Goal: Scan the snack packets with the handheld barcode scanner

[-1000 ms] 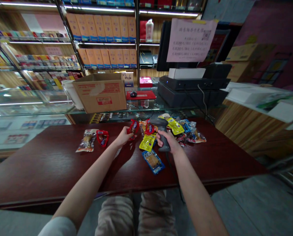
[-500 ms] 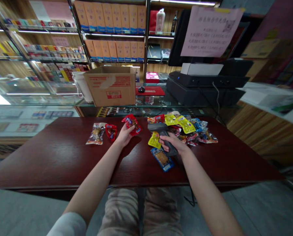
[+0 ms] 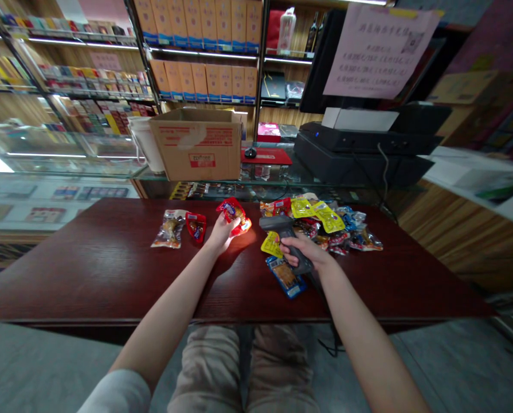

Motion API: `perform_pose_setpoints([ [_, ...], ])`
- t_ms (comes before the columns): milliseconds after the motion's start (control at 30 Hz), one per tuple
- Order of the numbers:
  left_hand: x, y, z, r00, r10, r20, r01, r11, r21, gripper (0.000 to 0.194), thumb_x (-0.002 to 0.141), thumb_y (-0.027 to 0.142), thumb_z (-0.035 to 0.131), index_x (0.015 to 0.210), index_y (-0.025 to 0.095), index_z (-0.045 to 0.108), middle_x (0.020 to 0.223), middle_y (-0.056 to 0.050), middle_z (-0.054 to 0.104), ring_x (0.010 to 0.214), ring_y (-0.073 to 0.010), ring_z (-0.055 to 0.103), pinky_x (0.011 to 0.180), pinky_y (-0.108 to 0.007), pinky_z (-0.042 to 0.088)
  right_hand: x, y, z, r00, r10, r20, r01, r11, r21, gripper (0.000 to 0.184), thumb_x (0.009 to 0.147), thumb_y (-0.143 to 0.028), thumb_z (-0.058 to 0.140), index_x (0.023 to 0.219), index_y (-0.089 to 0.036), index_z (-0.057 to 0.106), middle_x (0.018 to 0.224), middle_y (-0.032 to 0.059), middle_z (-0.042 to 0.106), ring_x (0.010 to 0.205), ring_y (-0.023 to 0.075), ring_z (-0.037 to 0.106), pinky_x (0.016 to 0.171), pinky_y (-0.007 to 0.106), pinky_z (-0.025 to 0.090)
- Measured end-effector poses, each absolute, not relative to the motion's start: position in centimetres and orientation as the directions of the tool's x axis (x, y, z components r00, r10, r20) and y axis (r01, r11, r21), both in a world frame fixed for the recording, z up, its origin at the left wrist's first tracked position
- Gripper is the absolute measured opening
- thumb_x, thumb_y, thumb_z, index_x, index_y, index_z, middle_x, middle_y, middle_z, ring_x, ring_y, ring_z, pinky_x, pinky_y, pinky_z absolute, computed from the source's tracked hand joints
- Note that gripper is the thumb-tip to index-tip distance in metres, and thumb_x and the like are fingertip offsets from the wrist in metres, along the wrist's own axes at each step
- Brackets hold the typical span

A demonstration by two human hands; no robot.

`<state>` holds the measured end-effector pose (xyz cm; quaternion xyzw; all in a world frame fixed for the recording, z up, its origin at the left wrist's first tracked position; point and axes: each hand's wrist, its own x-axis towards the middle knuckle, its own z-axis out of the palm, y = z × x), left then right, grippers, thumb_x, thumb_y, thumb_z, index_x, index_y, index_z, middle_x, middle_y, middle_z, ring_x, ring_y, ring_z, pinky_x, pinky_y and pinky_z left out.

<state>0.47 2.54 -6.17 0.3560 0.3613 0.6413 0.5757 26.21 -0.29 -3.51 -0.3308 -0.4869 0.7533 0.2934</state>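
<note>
Pinched in my left hand [image 3: 222,230] is a red snack packet [image 3: 234,214], held just above the table and lit brightly along its right side. My right hand [image 3: 302,252] grips the handle of a dark grey barcode scanner [image 3: 287,229], whose head faces left towards that packet. Under and beside the scanner lie a yellow snack packet [image 3: 272,245] and a blue packet [image 3: 285,276]. To the left of my left hand, a clear snack bag [image 3: 169,230] rests next to another red packet [image 3: 195,227].
A heap of snack packets [image 3: 329,218] lies right of the scanner on the dark red table [image 3: 110,275]. Behind are a cardboard box [image 3: 198,146], a white cup-shaped container [image 3: 148,143], a mouse [image 3: 250,152] and a black cash drawer [image 3: 359,160]. The scanner's cable hangs over the front edge.
My left hand has drawn the red packet left, away from the heap, turning it flatter. The scanner now points at it, and a bright light has appeared on the packet. The view has shifted.
</note>
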Motion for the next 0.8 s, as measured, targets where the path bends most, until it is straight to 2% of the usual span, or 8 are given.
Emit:
perform_pose_setpoints([
  [167, 0.6, 2.4, -6.1, -0.100, 0.994, 0.039, -0.444, -0.080, 0.893, 0.048, 0.063, 0.024, 0.087, 0.102, 0.017, 0.061, 0.096, -0.004, 0.071, 0.092, -0.0200, 0.070, 0.096, -0.045, 0.053, 25.9, -0.6, -3.4, -0.620, 0.753, -0.219, -0.113, -0.363, -0.925, 0.039, 0.073, -0.040, 0.080, 0.093, -0.019, 0.055, 0.061, -0.0085, 0.055, 0.038, 0.0043, 0.042, 0.038, 0.019, 0.033],
  [300, 0.5, 2.8, -6.5, -0.119, 0.987, 0.110, -0.343, -0.145, 0.928, 0.043, 0.066, 0.026, 0.081, 0.103, 0.017, 0.061, 0.096, -0.005, 0.072, 0.093, -0.0208, 0.070, 0.097, -0.044, 0.052, 25.8, -0.7, -3.3, -0.587, 0.782, -0.211, -0.135, -0.351, -0.926, 0.041, 0.071, -0.040, 0.081, 0.096, -0.018, 0.056, 0.061, -0.0086, 0.055, 0.037, 0.0043, 0.042, 0.037, 0.019, 0.033],
  [367, 0.1, 2.9, -6.5, -0.171, 0.976, 0.132, -0.151, -0.159, 0.976, 0.035, 0.071, 0.026, 0.074, 0.102, 0.016, 0.062, 0.096, -0.007, 0.072, 0.094, -0.0229, 0.071, 0.097, -0.045, 0.052, 25.9, -0.7, -3.2, -0.569, 0.799, -0.194, -0.151, -0.334, -0.930, 0.040, 0.072, -0.039, 0.080, 0.095, -0.018, 0.056, 0.061, -0.0083, 0.055, 0.037, 0.0046, 0.043, 0.037, 0.019, 0.032],
  [433, -0.7, 2.8, -6.1, -0.243, 0.956, 0.167, 0.163, -0.129, 0.978, 0.031, 0.077, 0.023, 0.066, 0.106, 0.015, 0.063, 0.104, -0.012, 0.074, 0.102, -0.0268, 0.071, 0.100, -0.046, 0.051, 26.0, -0.6, -3.1, -0.545, 0.822, -0.167, -0.180, -0.308, -0.934, 0.038, 0.072, -0.038, 0.080, 0.093, -0.019, 0.054, 0.061, -0.0079, 0.055, 0.037, 0.0050, 0.043, 0.037, 0.020, 0.033],
  [533, -1.8, 2.1, -5.0, -0.293, 0.929, 0.227, 0.623, 0.006, 0.782, 0.048, 0.083, 0.019, 0.059, 0.130, 0.011, 0.058, 0.122, -0.020, 0.071, 0.117, -0.0324, 0.067, 0.104, -0.045, 0.048, 26.3, -0.3, -2.9, -0.482, 0.869, -0.113, -0.255, -0.262, -0.931, 0.037, 0.071, -0.038, 0.080, 0.084, -0.021, 0.050, 0.059, -0.0078, 0.054, 0.037, 0.0052, 0.042, 0.037, 0.020, 0.033],
  [600, -2.5, 1.5, -4.2, -0.293, 0.935, 0.200, 0.803, 0.127, 0.583, 0.057, 0.088, 0.021, 0.055, 0.142, 0.007, 0.048, 0.122, -0.025, 0.070, 0.117, -0.0354, 0.067, 0.101, -0.046, 0.049, 26.7, 0.0, -2.8, -0.423, 0.904, -0.067, -0.324, -0.220, -0.920, 0.037, 0.071, -0.038, 0.080, 0.082, -0.021, 0.049, 0.059, -0.0082, 0.054, 0.036, 0.0050, 0.040, 0.036, 0.020, 0.032],
  [700, -3.4, 0.7, -3.4, -0.324, 0.932, 0.163, 0.912, 0.262, 0.316, 0.049, 0.094, 0.022, 0.045, 0.139, 0.003, 0.049, 0.115, -0.027, 0.071, 0.113, -0.0372, 0.068, 0.095, -0.045, 0.050, 27.6, 0.6, -2.6, -0.344, 0.939, -0.022, -0.420, -0.174, -0.891, 0.035, 0.071, -0.036, 0.079, 0.088, -0.021, 0.053, 0.059, -0.0090, 0.053, 0.037, 0.0048, 0.038, 0.036, 0.020, 0.032],
  [800, -4.3, 0.1, -3.0, -0.406, 0.890, 0.210, 0.911, 0.375, 0.173, 0.042, 0.094, 0.022, 0.042, 0.128, 0.003, 0.058, 0.125, -0.030, 0.064, 0.120, -0.0404, 0.061, 0.095, -0.046, 0.049, 28.8, 1.0, -2.4, -0.306, 0.952, -0.012, -0.497, -0.170, -0.851, 0.033, 0.073, -0.034, 0.077, 0.090, -0.022, 0.052, 0.059, -0.0098, 0.050, 0.038, 0.0043, 0.037, 0.036, 0.019, 0.033],
])
